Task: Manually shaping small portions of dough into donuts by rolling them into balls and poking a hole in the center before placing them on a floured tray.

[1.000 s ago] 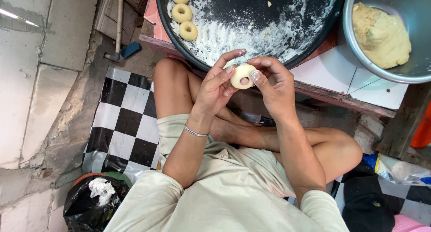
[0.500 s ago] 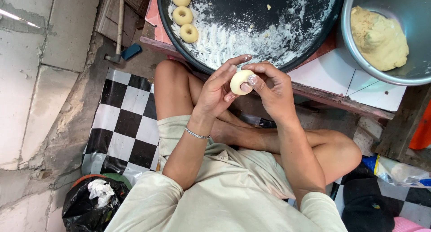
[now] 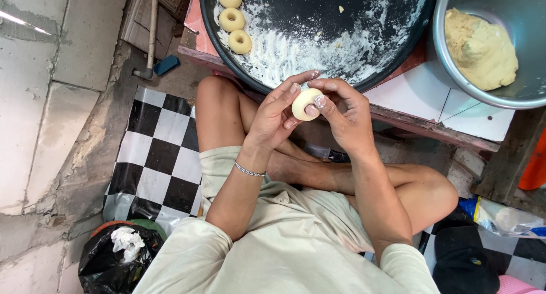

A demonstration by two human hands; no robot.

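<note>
I hold a small round piece of pale dough (image 3: 305,103) between both hands, just in front of the tray's near rim. My left hand (image 3: 277,116) cups it from the left with fingers curled over the top. My right hand (image 3: 345,113) grips it from the right, thumb pressed into its middle. On the big round black tray (image 3: 398,61), dusted with white flour, three ring-shaped dough pieces (image 3: 231,19) lie in a row at the far left. A metal bowl (image 3: 449,72) at the upper right holds a large lump of yellowish dough (image 3: 481,48).
The tray and bowl rest on a low tiled red-edged table (image 3: 432,115). I sit cross-legged on a black-and-white chequered mat (image 3: 153,152). A black bag of rubbish (image 3: 116,260) is at the lower left, a hammer (image 3: 149,46) against the concrete wall, a plastic bag (image 3: 503,217) at right.
The dough piece has been turned and pressed between my fingers; the hole seen a second ago is now covered by my right thumb. Both hands stayed in place.
</note>
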